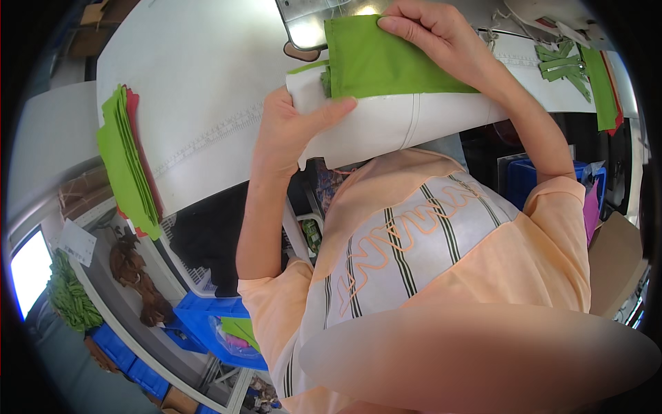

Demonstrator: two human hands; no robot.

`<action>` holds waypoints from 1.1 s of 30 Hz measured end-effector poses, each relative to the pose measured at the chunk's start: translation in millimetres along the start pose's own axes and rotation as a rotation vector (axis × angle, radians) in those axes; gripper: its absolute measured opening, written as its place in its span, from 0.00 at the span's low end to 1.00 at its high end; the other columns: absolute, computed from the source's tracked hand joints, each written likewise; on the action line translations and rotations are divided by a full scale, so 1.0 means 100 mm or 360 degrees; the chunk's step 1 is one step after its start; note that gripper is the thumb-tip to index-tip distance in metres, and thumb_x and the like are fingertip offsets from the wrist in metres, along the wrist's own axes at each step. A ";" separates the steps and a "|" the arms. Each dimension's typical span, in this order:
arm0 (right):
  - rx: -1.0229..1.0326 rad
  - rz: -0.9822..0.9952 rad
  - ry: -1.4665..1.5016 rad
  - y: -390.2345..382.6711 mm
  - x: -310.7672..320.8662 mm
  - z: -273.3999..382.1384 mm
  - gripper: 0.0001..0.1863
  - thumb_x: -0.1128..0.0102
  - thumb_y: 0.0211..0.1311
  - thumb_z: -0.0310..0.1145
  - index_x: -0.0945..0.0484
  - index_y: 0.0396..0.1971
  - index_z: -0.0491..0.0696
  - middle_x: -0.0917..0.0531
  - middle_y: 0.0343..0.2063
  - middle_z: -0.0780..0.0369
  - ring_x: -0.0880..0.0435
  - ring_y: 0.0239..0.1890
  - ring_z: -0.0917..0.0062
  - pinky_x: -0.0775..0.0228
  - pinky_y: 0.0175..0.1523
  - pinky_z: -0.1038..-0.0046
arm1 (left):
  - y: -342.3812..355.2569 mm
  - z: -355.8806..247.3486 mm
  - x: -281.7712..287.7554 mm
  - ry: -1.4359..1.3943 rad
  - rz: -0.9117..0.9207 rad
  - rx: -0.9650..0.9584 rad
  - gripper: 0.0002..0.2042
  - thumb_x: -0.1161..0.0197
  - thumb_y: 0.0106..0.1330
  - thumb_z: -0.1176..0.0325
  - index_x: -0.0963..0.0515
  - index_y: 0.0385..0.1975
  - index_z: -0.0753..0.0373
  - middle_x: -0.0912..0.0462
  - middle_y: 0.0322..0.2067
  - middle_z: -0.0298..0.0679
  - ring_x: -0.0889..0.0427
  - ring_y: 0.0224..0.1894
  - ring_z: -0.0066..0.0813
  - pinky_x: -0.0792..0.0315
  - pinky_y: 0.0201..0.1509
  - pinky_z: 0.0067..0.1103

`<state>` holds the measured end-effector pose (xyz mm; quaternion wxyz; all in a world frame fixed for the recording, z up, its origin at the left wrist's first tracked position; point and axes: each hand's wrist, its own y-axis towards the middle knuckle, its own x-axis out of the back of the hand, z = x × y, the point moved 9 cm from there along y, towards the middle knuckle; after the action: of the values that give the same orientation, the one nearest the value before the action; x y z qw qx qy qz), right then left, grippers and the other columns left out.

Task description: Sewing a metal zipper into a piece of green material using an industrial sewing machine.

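Note:
A piece of green fabric (pixel 393 62) lies over a smooth white panel (pixel 386 121) with a stitched line across it. My left hand (pixel 293 127) grips the panel's left end, its thumb on top and its other fingers hidden behind. At the fabric's far edge, the thumb and fingers of my right hand (pixel 431 34) are closed in a pinch. A metal machine plate (pixel 303 21) sits just beyond the fabric, on the white worktable (pixel 200 76).
Stacked green fabric pieces (pixel 127 165) hang over the table's left edge. Green zippers (pixel 565 67) lie at the far right, beside more green cloth (pixel 598 90). Below on the left stand a white basket of black material (pixel 210 241) and a blue bin (pixel 207 321).

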<state>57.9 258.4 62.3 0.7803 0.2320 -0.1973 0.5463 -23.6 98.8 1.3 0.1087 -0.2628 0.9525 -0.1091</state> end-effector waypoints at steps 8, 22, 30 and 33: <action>0.0106 -0.0236 -0.0247 0.03 0.08 0.02 0.09 0.41 0.62 0.31 0.25 0.36 0.40 0.22 0.22 0.60 0.25 0.25 0.78 0.34 0.31 0.74 | 0.04 0.08 0.00 -0.0323 -0.0042 0.0012 0.09 0.34 0.58 0.74 0.19 0.38 0.70 0.16 0.32 0.37 0.19 0.32 0.20 0.26 0.35 0.17; 0.0837 -0.0232 -0.0739 -0.37 -0.40 0.53 0.08 0.33 0.49 0.28 0.21 0.30 0.47 0.23 0.24 0.65 0.24 0.29 0.72 0.36 0.33 0.71 | -0.01 0.09 0.02 -0.0210 -0.0134 -0.0015 0.07 0.35 0.59 0.74 0.18 0.36 0.68 0.16 0.30 0.35 0.21 0.29 0.16 0.27 0.32 0.15; 0.0875 -0.0037 -0.1111 -0.32 -0.58 0.72 0.06 0.39 0.45 0.28 0.25 0.25 0.47 0.26 0.24 0.64 0.25 0.30 0.71 0.30 0.31 0.71 | -0.04 0.10 0.03 -0.0089 -0.0164 -0.0098 0.05 0.35 0.59 0.75 0.17 0.32 0.68 0.17 0.26 0.31 0.24 0.26 0.11 0.31 0.27 0.13; 0.0957 0.0176 -0.1420 -0.36 -0.78 0.74 0.05 0.41 0.44 0.28 0.27 0.23 0.47 0.27 0.24 0.64 0.26 0.32 0.71 0.29 0.31 0.71 | -0.04 0.09 0.01 0.0107 -0.0098 -0.0151 0.04 0.35 0.59 0.75 0.17 0.31 0.67 0.19 0.25 0.28 0.28 0.24 0.09 0.35 0.25 0.12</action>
<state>62.4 145.7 73.0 0.4899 0.6439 -0.3563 0.4674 -19.9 94.2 -6.7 0.0607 -0.2928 0.9512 -0.0760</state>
